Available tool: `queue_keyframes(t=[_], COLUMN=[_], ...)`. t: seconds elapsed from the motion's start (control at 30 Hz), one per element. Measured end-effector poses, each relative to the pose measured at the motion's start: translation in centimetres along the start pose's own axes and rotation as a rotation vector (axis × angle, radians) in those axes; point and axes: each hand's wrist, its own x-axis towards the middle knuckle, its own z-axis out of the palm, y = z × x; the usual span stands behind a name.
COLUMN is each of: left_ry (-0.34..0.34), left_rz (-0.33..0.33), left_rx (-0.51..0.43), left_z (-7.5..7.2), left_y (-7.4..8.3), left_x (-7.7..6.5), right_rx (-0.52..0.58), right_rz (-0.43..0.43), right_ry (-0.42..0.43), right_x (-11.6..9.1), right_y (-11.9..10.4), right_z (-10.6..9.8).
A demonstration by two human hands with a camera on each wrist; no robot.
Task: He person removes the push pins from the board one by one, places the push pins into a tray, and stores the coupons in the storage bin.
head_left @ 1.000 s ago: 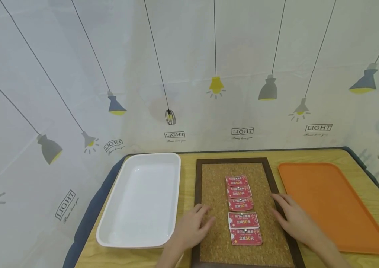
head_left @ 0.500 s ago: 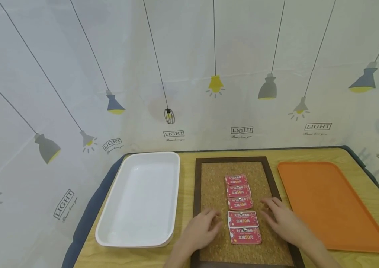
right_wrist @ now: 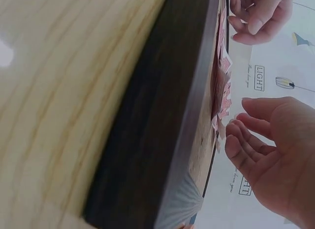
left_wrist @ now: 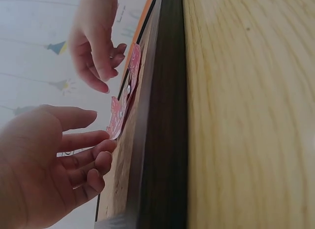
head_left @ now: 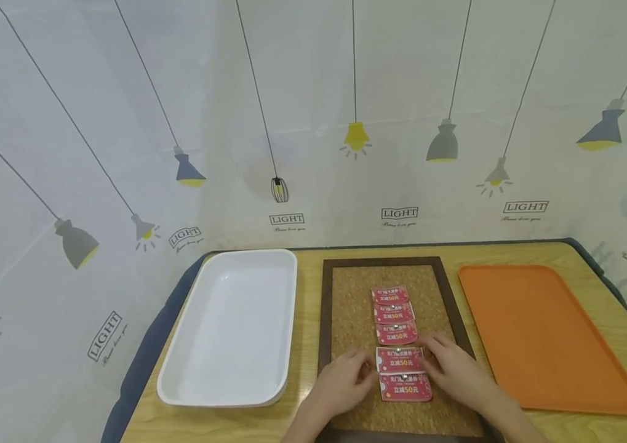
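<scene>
Several red-and-white paper coupons run in a column down a framed cork board (head_left: 353, 295), with small silver pins (head_left: 404, 377) at their edges. In the head view my left hand (head_left: 346, 383) is at the left edge of the second-lowest coupon (head_left: 400, 363). My right hand (head_left: 454, 372) is at that coupon's right edge, fingertips overlapping its corner. The left wrist view shows my left fingers (left_wrist: 104, 135) right at a coupon edge, thumb apart. In the right wrist view my right fingers (right_wrist: 236, 130) are loosely bent beside the coupons (right_wrist: 222, 86), thumb apart.
A deep white tray (head_left: 291, 320) stands left of the board, and a flat orange tray (head_left: 546, 332) lies to its right. All are on a wooden table (head_left: 307, 289). A lamp-print curtain (head_left: 319, 154) hangs behind.
Both hands have moved inward over the cork board, from its side edges to the sides of the second-lowest coupon. The coupons keep their places.
</scene>
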Motion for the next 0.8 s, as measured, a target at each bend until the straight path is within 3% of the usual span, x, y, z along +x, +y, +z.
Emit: queue_keyframes(t=[0.23, 0.43, 0.63, 0.8], left_ry=[0.0, -0.022, -0.057, -0.035], left_rz=[-0.008, -0.036, -0.091, -0.143], left_rx=[0.013, 0.012, -0.048, -0.051], left_z=[0.4, 0.8, 1.2, 1.4], left_y=[0.4, 0.6, 0.8, 1.1], left_x=[0.1, 0.3, 0.5, 0.4], right_rx=[0.05, 0.088, 0.136, 0.176], right_rz=[-0.079, -0.066, -0.034, -0.044], right_ry=[-0.039, -0.097, -0.169, -0.196], right_x=[0.1, 0.1, 0.1, 0.2], right_y=[-0.4, -0.7, -0.8, -0.8], right_z=[0.5, 0.8, 1.4, 1.7])
